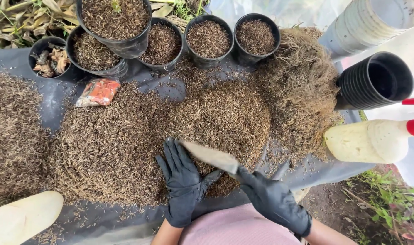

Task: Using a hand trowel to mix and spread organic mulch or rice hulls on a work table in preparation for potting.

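You are pressing your gloved left hand (pixel 183 183) flat, fingers spread, on the chopped brown husk pile (pixel 139 136), steadying it. Your right hand (pixel 272 199) is gripping a knife (pixel 210 155), blade pointing toward 10 o'clock. 5 filled black pots (pixel 210 40) are lining 12 o'clock.

Black gloves worn on left hand (pixel 183 183) and right hand (pixel 272 199). Brown husk heap (pixel 125 140) spread on grey sheet (pixel 61 97). Far pots (pixel 257 38) black; orange-red packet (pixel 98 92) seen far left.
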